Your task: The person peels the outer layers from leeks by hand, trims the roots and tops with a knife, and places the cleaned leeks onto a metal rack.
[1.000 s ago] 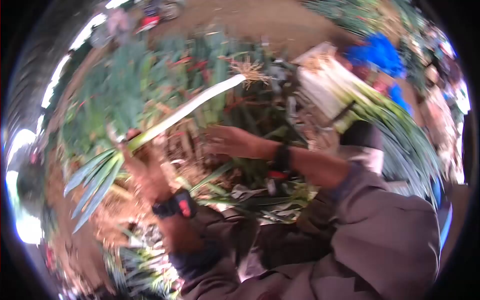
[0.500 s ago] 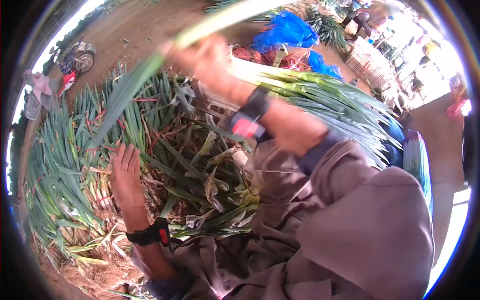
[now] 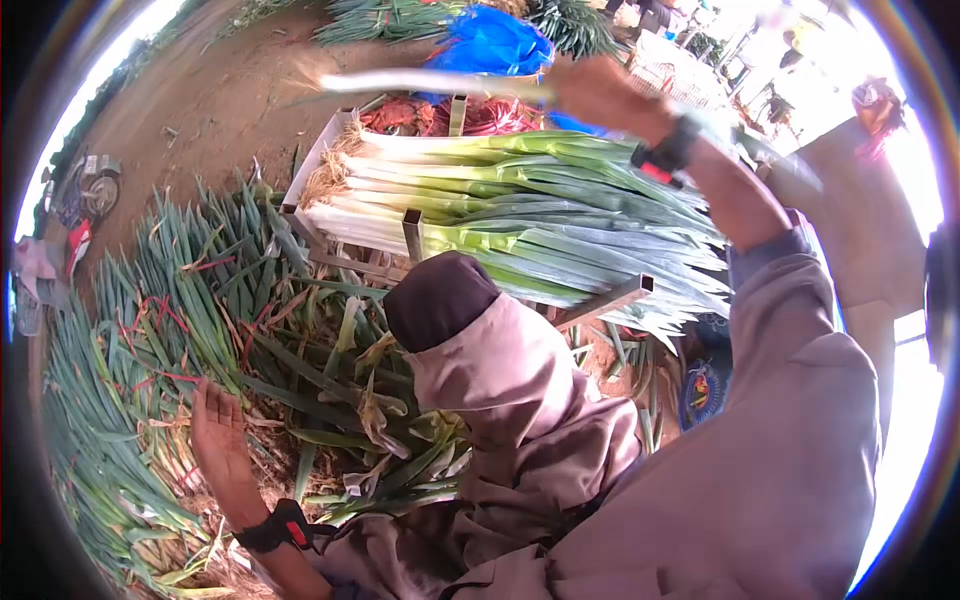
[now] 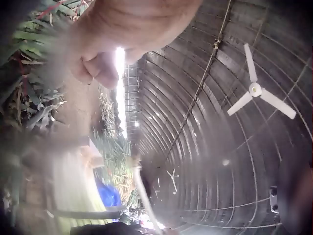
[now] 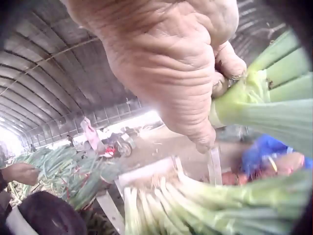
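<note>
My right hand is raised at the upper right of the head view. It grips a long green onion where the pale stalk meets the leaves; the rooted end points left and looks blurred. In the right wrist view, fingertips and thumb pinch this onion. Below it, trimmed green onions lie side by side on a metal rack, roots toward the white end board. My left hand has straight fingers and holds nothing, close over the heap of untrimmed onions.
Rack posts and a bar end stick up around the stack. My knee is against its near side. Stripped leaves lie between my legs and the heap. Beyond the rack are a blue plastic bundle and red ties.
Both hands were near the heap, the onion at the left hand. My right hand then carried it up and right over the rack. The left hand stayed by the heap; the view turned right.
</note>
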`<state>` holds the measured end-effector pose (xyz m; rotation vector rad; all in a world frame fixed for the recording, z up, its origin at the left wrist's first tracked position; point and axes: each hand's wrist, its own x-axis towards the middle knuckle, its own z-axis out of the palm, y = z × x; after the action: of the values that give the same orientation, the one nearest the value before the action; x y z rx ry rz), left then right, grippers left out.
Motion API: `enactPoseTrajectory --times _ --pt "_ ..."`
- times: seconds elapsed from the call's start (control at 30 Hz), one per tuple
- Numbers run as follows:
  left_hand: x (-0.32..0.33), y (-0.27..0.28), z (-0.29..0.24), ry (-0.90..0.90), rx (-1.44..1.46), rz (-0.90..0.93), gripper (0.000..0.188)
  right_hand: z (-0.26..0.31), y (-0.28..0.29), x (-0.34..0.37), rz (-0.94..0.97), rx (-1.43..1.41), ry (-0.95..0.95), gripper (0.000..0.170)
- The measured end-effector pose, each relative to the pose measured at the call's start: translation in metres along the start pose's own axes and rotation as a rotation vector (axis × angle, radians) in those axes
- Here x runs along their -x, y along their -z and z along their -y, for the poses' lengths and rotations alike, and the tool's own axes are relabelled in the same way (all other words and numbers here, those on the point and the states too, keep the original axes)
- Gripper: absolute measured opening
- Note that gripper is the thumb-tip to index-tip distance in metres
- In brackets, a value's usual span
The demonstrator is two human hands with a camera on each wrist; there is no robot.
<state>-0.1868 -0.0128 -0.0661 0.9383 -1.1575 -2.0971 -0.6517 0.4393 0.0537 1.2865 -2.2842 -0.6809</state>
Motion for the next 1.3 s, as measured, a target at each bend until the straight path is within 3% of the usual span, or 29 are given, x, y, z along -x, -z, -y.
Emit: enactPoseTrajectory --times 0.03,0.1,0.17,0.2,0.3,0.4,0.53,0.6,0.63,0.7,0.8,0.9,1.03,1.07,1.3 --pt "0.006 -0.006 -0.001 0.01 -0.012 0.006 0.037 0.019 -0.022 0.0 0.155 -0.193 -0.026 0.034" --pt "0.006 -0.009 0.002 0.021 -0.027 0.013 0.037 0.054 -0.075 0.0 0.177 -0.278 0.064 0.038" --pt "0.003 0.001 0.011 0.033 -0.046 0.075 0.037 0.086 -0.126 -0.006 0.365 -0.307 0.044 0.04" --pt "0.001 0.007 0.014 0.032 -0.046 0.071 0.037 0.094 -0.133 -0.008 0.364 -0.308 0.048 0.04" --pt "-0.008 0.022 0.025 0.125 -0.01 -0.021 0.038 0.099 -0.15 -0.006 0.239 -0.544 -0.04 0.037" --pt "-0.019 0.021 0.027 0.102 -0.027 -0.056 0.039 0.082 -0.145 -0.003 0.472 -0.523 0.019 0.034" --pt "-0.025 0.006 0.032 0.139 -0.033 -0.023 0.042 0.076 -0.115 -0.006 0.603 -0.502 -0.011 0.031" --pt "-0.025 -0.006 0.031 0.141 -0.038 -0.021 0.042 0.075 -0.097 -0.009 0.438 -0.37 0.042 0.027" --pt "-0.023 -0.012 0.03 0.138 -0.049 -0.019 0.041 0.07 -0.088 -0.012 0.444 -0.368 0.043 0.027" --pt "-0.023 -0.019 0.028 0.141 -0.056 -0.003 0.04 0.054 -0.072 -0.016 0.211 -0.257 0.022 0.025" --pt "-0.025 -0.024 0.033 0.14 -0.065 0.017 0.039 0.021 -0.071 -0.032 0.062 -0.267 0.069 0.019" --pt "-0.027 -0.026 0.035 0.148 -0.078 -0.015 0.039 0.013 -0.091 -0.047 -0.013 -0.37 0.114 0.022" --pt "-0.027 -0.02 0.038 0.164 -0.104 -0.052 0.037 0.035 -0.148 -0.055 0.196 -0.323 0.067 0.031" --pt "-0.028 -0.019 0.039 0.162 -0.107 -0.058 0.037 0.039 -0.168 -0.051 0.065 -0.409 0.119 0.03" --pt "-0.034 -0.02 0.047 0.206 -0.107 -0.042 0.034 0.048 -0.156 -0.046 0.083 -0.422 0.036 0.026"
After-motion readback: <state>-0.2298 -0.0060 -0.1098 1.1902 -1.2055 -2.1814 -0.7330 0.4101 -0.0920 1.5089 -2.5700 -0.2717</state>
